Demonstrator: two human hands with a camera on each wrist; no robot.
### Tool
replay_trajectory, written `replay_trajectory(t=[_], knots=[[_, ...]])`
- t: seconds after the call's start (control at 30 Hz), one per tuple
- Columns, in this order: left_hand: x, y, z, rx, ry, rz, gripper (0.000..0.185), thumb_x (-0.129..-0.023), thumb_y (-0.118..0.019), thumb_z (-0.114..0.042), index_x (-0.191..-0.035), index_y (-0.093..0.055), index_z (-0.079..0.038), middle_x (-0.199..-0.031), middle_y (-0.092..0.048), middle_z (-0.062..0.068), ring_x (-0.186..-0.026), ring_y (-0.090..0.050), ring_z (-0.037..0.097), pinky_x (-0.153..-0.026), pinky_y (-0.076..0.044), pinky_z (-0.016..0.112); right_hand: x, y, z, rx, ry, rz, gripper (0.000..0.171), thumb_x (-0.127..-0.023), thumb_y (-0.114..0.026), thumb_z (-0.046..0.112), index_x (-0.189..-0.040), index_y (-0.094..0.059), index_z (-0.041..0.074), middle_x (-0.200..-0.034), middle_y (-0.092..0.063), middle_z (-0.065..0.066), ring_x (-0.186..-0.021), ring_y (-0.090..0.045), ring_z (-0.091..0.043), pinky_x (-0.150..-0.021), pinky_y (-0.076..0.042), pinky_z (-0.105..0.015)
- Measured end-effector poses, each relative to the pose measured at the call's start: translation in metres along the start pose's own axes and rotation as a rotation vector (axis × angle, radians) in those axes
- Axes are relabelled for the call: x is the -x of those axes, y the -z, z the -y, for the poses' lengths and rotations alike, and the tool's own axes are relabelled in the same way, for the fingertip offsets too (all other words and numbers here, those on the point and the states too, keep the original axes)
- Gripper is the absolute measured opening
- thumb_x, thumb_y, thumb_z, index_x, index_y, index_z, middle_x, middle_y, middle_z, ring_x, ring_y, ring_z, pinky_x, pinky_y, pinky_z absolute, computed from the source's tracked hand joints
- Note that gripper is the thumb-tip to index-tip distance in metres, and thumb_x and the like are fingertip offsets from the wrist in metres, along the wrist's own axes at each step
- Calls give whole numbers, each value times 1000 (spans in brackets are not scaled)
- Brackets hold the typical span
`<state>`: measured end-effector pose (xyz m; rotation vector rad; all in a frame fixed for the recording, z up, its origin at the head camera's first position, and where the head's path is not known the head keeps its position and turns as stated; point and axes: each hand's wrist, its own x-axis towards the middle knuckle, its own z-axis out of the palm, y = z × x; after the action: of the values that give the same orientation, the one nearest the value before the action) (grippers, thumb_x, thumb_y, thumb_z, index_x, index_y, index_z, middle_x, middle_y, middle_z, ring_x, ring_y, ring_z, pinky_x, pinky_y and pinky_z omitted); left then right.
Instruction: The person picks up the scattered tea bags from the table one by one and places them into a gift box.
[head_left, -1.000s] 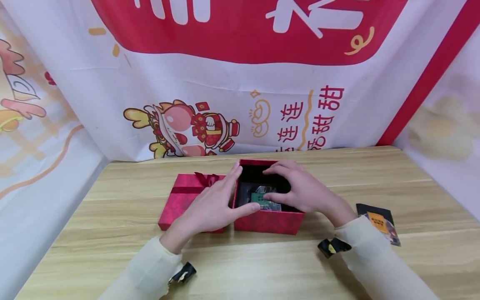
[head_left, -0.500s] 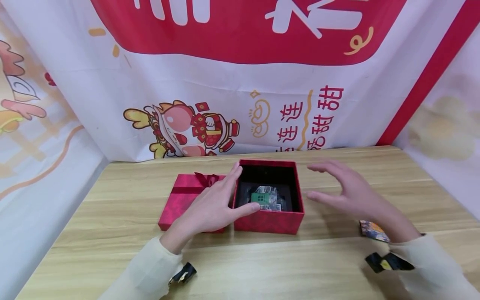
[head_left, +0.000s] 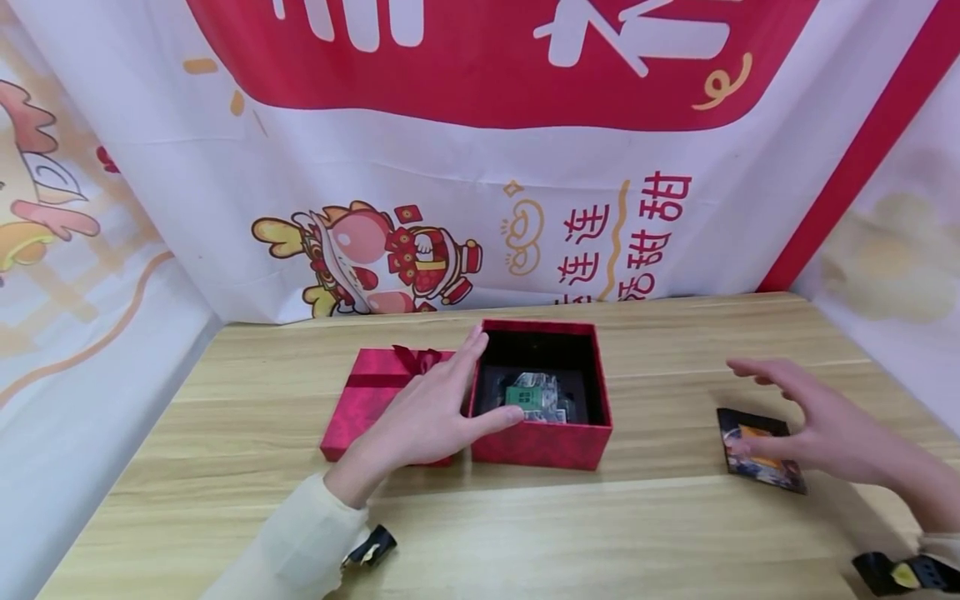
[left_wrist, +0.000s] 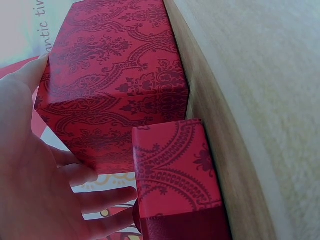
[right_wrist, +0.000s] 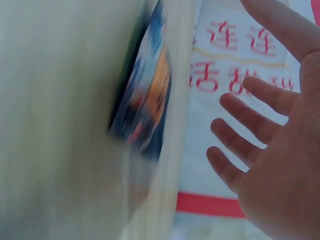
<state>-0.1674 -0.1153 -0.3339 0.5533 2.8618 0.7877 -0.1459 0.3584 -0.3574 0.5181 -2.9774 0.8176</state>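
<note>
A red patterned gift box with a black inside stands uncovered on the table. In it lies a clear packet with a green label. My left hand touches the box at its front left corner, the thumb by the front rim and the fingers along the left side, all fairly straight. In the left wrist view, the thumb lies against the box wall. My right hand hovers with spread fingers over a flat dark packet with an orange label; the right wrist view shows nothing in its grasp.
The red lid with a dark ribbon bow lies left of the box, partly behind my left hand. A printed white and red cloth hangs behind the wooden table.
My right hand has left the inside of the box and moved right, over to the orange-labelled packet. The green-labelled packet stays in the box. My left hand has kept its place.
</note>
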Motion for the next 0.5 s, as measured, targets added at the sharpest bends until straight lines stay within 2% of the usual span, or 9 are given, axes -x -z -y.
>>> replay_trajectory(t=[0.03,0.1,0.13,0.17,0.33,0.5], knots=[[0,0,0,2,0,1,112,-85,-56,-89,-171,-6,-37,-179,-8,-18,-162,-33,26,-123,-40,63,2,1,-5,-1,-20,26,97,-80,-94,32,-161,-42,16,-159,-47,-16,-137,-43,-25,-110,-38,-39],[1,1,0,8,-7,-3,112,-85,-57,-88,-172,-7,-37,-179,-8,-17,-162,-33,26,-123,-40,64,7,2,-14,8,-52,70,101,-79,-95,33,-162,-40,12,-160,-43,-21,-136,-40,-42,-105,-37,-60],[1,0,0,9,-5,-2,112,-85,-57,-88,-172,-7,-37,-179,-8,-17,-162,-33,26,-123,-40,63,8,2,-18,9,-64,88,103,-78,-95,33,-162,-39,10,-160,-41,-24,-136,-40,-47,-102,-36,-68],[1,0,0,9,-5,-2,112,-85,-57,-88,-172,-7,-37,-179,-8,-17,-162,-33,25,-123,-40,63,10,1,-21,11,-71,101,105,-77,-96,34,-162,-39,8,-160,-40,-25,-136,-40,-50,-102,-35,-71],[1,0,-1,1,-1,-4,112,-85,-57,-89,-171,-6,-38,-179,-8,-17,-162,-34,26,-122,-41,62,13,-3,-34,51,-91,140,109,-72,-99,37,-158,-42,3,-153,-46,-29,-129,-44,-50,-100,-35,-75],[1,0,0,-1,-5,-6,112,-86,-58,-87,-171,-6,-37,-179,-8,-16,-162,-33,27,-122,-41,63,13,-8,-40,88,-78,143,108,-68,-100,39,-156,-47,6,-147,-50,-27,-127,-42,-46,-99,-37,-73]])
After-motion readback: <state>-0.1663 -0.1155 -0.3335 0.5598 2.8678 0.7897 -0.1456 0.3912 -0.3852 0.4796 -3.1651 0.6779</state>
